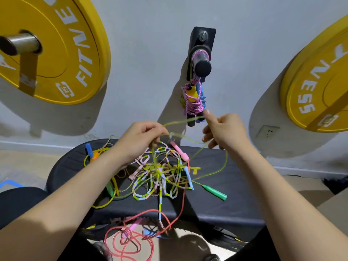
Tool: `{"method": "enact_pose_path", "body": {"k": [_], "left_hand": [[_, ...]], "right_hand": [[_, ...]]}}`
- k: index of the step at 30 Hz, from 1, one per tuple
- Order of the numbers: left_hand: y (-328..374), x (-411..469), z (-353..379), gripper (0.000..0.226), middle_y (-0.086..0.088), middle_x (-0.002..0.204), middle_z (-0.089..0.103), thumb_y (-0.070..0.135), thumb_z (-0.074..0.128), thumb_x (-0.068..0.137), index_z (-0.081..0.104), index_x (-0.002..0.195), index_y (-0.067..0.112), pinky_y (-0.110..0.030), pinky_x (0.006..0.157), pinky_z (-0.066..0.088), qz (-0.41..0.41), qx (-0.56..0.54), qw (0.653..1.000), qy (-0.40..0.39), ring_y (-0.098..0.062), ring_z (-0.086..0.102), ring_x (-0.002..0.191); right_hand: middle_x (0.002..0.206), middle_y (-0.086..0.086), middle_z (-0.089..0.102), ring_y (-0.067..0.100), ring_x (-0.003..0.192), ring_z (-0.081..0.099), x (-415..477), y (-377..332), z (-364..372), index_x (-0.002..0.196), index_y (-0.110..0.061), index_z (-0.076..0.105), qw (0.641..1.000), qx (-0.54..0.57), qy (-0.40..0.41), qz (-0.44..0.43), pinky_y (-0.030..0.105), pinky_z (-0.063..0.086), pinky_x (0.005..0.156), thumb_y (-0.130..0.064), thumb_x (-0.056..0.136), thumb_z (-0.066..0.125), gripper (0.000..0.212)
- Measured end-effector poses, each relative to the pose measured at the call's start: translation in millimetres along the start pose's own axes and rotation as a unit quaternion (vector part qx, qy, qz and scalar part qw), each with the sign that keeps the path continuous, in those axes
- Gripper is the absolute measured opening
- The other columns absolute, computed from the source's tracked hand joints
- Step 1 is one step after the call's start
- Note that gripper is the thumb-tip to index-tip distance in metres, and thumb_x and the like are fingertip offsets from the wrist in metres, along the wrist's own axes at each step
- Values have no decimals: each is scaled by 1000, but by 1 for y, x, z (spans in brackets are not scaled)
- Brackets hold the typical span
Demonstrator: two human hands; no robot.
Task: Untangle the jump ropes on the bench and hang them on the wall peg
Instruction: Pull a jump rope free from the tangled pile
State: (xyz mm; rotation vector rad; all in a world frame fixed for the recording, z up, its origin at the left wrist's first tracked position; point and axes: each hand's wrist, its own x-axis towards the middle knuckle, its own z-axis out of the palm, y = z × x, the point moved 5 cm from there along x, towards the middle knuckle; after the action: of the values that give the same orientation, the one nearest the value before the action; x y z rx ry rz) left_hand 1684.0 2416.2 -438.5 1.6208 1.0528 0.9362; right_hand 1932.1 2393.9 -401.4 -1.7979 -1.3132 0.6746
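A tangle of several jump ropes (158, 178) lies on the black bench (235, 202): beaded pastel ropes, a yellow-green clear rope and a red rope (131, 243) that hangs over the front edge. My left hand (139, 138) pinches the yellow-green rope and lifts it above the pile. My right hand (224, 129) holds the same rope farther along, fingers curled. A green handle (214, 192) and a pink handle (179, 150) lie on the bench. On the black wall peg (202, 61) a coiled pink rope bundle (193, 100) hangs.
Yellow weight plates hang on the wall at left (50, 51) and right (320, 78). A wall socket (267, 131) sits low at the right. A blue and orange handle (91, 151) lies at the bench's left end.
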Motion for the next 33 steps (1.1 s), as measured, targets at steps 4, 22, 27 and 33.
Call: {"method": "enact_pose_path", "body": {"k": [4, 22, 27, 33], "left_hand": [[22, 1, -12, 29, 4, 76, 72, 16, 54, 109, 73, 88, 21, -31, 71, 49, 48, 22, 996, 66, -10, 58, 65], [46, 44, -48, 32, -2, 65, 52, 45, 65, 94, 71, 84, 16, -36, 66, 43, 34, 64, 974, 214, -23, 47, 63], [46, 40, -3, 61, 12, 89, 73, 73, 71, 78, 76, 113, 23, -22, 57, 39, 22, -17, 999, -38, -7, 49, 61], [16, 21, 34, 22, 0, 97, 81, 31, 64, 104, 74, 108, 11, -35, 69, 54, 7, 190, 932, -310, -16, 62, 76]], "right_hand": [[43, -12, 59, 5, 35, 47, -2, -1, -10, 63, -13, 73, 995, -77, 43, -43, 27, 38, 55, -56, 100, 62, 58], [50, 3, 67, 17, 50, 72, -20, -51, -24, 77, -10, 71, 968, -69, -83, -228, 16, 45, 50, -45, 111, 47, 54], [57, 19, 62, 34, 50, 68, -14, -53, -16, 84, -2, 67, 967, 125, -100, -197, 35, 54, 47, -43, 112, 46, 54], [44, -5, 41, 18, 35, 45, -2, -55, -30, 85, -14, 58, 952, 251, 18, -177, 23, 34, 40, -39, 113, 44, 40]]}}
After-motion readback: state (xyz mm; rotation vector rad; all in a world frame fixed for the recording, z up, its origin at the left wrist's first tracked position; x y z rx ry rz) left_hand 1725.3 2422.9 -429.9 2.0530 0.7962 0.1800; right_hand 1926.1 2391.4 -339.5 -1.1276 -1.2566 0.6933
